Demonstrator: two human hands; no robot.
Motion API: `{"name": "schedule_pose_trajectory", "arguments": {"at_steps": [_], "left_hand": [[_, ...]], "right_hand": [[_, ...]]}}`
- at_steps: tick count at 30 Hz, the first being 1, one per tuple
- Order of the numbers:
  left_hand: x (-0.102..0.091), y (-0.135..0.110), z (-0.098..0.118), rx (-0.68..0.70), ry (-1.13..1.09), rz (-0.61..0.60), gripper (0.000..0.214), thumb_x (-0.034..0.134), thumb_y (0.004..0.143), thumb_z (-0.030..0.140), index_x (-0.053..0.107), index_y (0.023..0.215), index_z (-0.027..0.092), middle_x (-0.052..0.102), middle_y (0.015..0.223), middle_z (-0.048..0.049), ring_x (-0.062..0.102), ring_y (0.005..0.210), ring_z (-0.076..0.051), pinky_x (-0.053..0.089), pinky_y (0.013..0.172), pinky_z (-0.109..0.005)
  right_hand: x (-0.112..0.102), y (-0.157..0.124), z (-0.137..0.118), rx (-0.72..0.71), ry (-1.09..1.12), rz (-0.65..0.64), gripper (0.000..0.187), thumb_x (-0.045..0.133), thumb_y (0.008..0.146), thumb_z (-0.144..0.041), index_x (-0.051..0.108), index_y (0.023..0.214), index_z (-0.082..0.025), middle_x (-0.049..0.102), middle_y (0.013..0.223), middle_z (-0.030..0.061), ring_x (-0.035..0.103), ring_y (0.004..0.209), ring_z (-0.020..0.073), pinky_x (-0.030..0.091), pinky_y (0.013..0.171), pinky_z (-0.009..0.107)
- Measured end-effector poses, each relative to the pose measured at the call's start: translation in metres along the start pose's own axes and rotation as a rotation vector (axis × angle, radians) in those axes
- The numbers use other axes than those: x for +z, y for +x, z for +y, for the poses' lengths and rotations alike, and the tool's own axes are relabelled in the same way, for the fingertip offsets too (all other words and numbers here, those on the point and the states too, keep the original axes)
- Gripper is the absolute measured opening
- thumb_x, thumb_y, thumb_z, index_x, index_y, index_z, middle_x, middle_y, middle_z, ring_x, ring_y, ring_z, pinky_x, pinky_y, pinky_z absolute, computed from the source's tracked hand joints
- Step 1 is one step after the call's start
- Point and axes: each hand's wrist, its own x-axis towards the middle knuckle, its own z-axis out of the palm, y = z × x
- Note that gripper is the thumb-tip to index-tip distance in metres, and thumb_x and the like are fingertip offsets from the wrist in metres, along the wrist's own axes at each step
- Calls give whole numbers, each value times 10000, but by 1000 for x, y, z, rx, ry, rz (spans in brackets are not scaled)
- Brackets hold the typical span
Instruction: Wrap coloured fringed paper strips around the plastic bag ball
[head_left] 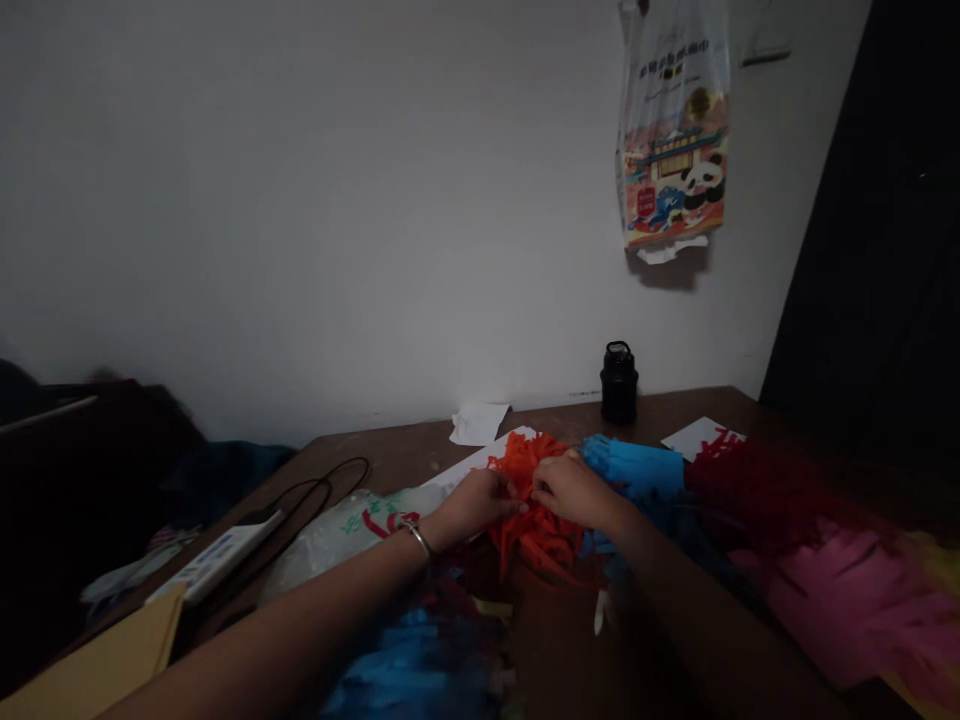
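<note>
A bundle of orange fringed paper [536,560] lies at the middle of the table, its strips spread out. My left hand [480,503] comes at it from the left, a metal bangle [416,538] on the wrist. Its fingers are closed on the orange strips. From the right, my right hand [574,490] bends over the same bundle with fingertips pinched into it. The fingertips are close together, and exactly which strips they grip is hard to see. Blue fringed paper [637,465] touches the right side of the orange bundle.
Red fringed paper [757,490] and pink fringed paper [862,590] lie at right, more blue paper [412,665] in front. A clear plastic bag [322,540], a power strip [217,555] and a cable [330,485] are left. A black bottle [619,385] stands behind.
</note>
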Motion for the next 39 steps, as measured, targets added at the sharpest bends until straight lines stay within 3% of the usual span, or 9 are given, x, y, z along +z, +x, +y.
{"name": "schedule_pose_trajectory", "arguments": {"at_steps": [13, 26, 28, 30, 34, 39], "left_hand": [[2, 2, -3, 1, -35, -3, 248, 624, 703, 398, 680, 732, 158, 574, 585, 24, 473, 575, -143, 346, 557, -239], [5, 1, -2, 41, -49, 16, 131, 546, 711, 209, 663, 734, 152, 611, 627, 16, 530, 612, -152, 384, 612, -257], [6, 1, -2, 44, -53, 26, 110, 551, 711, 193, 653, 719, 152, 605, 627, 20, 534, 626, -154, 379, 612, -255], [6, 3, -3, 44, -65, 31, 95, 556, 730, 186, 640, 701, 154, 598, 623, 23, 536, 643, -153, 381, 609, -247], [8, 6, -10, 30, -100, 16, 164, 596, 844, 257, 605, 723, 146, 586, 665, 32, 551, 635, -130, 431, 608, -253], [6, 7, -19, -14, -144, 2, 263, 581, 907, 353, 583, 753, 140, 551, 649, 49, 523, 547, -95, 452, 551, -245]], "right_hand": [[2, 0, 1, -6, 2, 14, 87, 603, 867, -195, 671, 818, -174, 707, 904, 31, 623, 879, 166, 319, 805, 304], [6, 1, 2, -34, -11, 37, 83, 611, 860, -167, 664, 795, -170, 682, 846, 25, 605, 826, 160, 330, 791, 303], [6, 0, 1, -48, -19, 69, 30, 633, 847, -179, 656, 861, -167, 662, 907, 42, 588, 887, 182, 333, 816, 322], [4, -1, -1, -92, -27, 103, 124, 650, 832, -181, 646, 956, -182, 629, 1014, 55, 548, 999, 204, 322, 873, 346], [4, -2, -7, -214, -43, 131, 192, 601, 842, -112, 660, 977, -236, 592, 1031, 22, 495, 1040, 183, 302, 906, 341], [15, -1, -11, -252, -93, 134, 143, 573, 856, -118, 683, 895, -201, 588, 958, 33, 490, 968, 187, 317, 863, 344]]}}
